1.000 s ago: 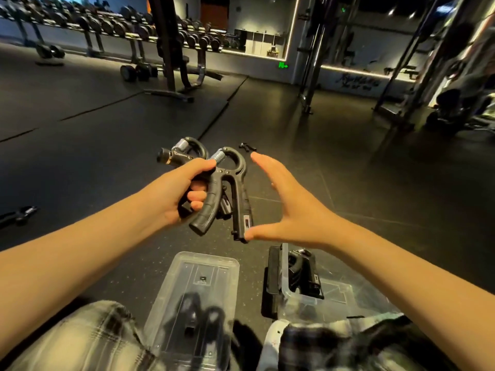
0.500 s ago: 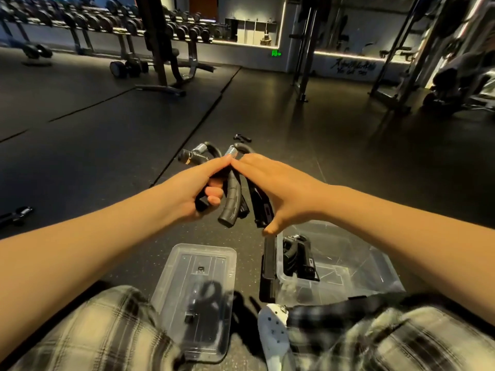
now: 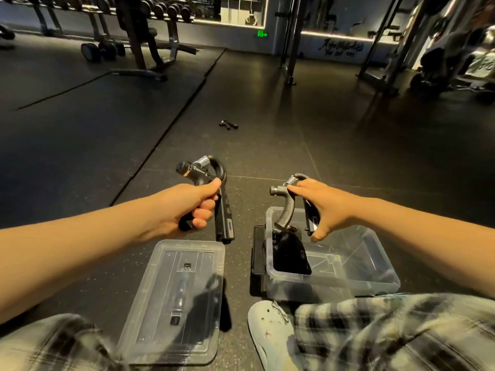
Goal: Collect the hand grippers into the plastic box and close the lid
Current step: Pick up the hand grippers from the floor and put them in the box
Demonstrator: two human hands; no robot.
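Note:
My left hand point(image 3: 187, 207) grips a black hand gripper point(image 3: 223, 210) by one handle, held above the floor just beyond the clear lid point(image 3: 174, 303). My right hand point(image 3: 326, 207) holds a second hand gripper point(image 3: 285, 207) at its top by the spring, with its handles hanging down over the far left corner of the clear plastic box point(image 3: 375, 279). Another black gripper point(image 3: 290, 253) lies inside the box at its left end. The lid lies flat on the floor to the left of the box.
A small black gripper point(image 3: 228, 125) lies on the dark rubber floor further ahead. My plaid-clad legs and a pale shoe point(image 3: 270, 333) sit at the bottom edge. Dumbbell racks point(image 3: 150, 12) and machine frames point(image 3: 290, 38) stand far behind.
My right hand took one of the two grippers from my left hand and carried it right, over the box. My left hand keeps the other gripper.

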